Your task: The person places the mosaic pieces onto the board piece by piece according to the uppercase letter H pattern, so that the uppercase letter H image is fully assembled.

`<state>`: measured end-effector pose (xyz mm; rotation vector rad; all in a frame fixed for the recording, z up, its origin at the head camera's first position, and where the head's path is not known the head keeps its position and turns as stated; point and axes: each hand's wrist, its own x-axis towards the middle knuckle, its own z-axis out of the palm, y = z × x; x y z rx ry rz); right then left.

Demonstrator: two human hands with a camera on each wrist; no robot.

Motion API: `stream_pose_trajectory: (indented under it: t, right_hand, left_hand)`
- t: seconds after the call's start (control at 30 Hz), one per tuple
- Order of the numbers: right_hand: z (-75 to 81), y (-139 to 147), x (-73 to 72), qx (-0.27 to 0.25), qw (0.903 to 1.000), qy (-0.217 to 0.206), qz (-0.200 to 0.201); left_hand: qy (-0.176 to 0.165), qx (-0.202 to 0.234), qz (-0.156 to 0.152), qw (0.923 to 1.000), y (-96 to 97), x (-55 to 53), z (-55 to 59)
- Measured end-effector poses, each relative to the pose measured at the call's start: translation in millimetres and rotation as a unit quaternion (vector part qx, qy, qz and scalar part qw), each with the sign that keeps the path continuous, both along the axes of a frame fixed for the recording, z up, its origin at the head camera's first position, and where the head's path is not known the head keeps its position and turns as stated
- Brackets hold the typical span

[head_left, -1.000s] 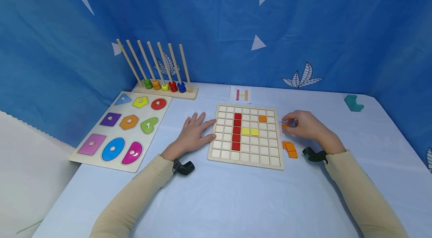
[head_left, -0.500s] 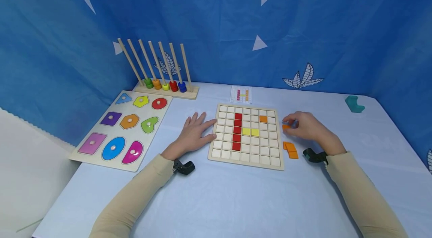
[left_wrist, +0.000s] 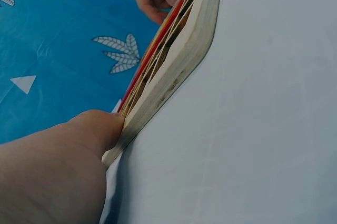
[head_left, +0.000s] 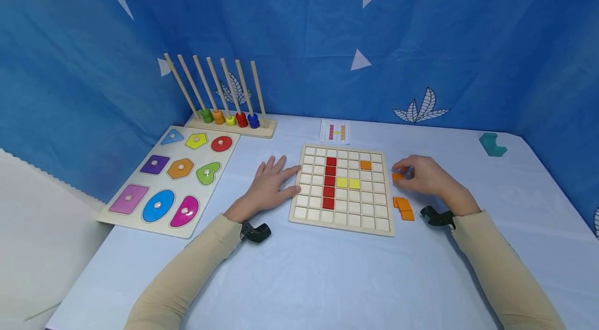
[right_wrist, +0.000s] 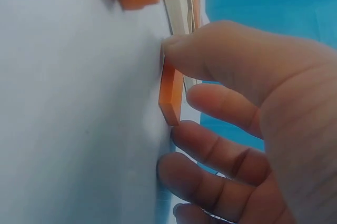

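A square wooden grid board (head_left: 343, 225) lies mid-table, with a column of red tiles (head_left: 329, 181), two yellow tiles (head_left: 342, 183) and one orange tile (head_left: 365, 165) in its cells. My left hand (head_left: 267, 188) rests flat with spread fingers at the board's left edge; in the left wrist view its thumb (left_wrist: 97, 129) touches the rim. Right of the board, my right hand (head_left: 428, 179) has its thumb and curled fingers about a loose orange tile (right_wrist: 170, 95), which lies low against the tablecloth. Closer to me is a small pile of orange tiles (head_left: 404, 207).
A pattern card (head_left: 334, 131) lies behind the board. To the left are a shape puzzle board (head_left: 159, 174) with knobbed pieces and a wooden peg rack (head_left: 262, 130) with coloured rings. At the far right lies a teal piece (head_left: 492, 144). A blue curtain (head_left: 299, 23) hangs behind.
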<state>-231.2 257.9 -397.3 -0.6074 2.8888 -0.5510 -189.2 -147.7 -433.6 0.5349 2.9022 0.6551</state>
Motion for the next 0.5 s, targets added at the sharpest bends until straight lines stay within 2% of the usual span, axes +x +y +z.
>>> stream_pose_trajectory:
  t: [0.5]
  right_hand:
    - [-7.8, 3.5, 0.9, -0.020, 0.9996, 0.022, 0.000]
  left_hand:
    - [-0.001, -0.007, 0.003, 1.0000, -0.1, -0.1, -0.5]
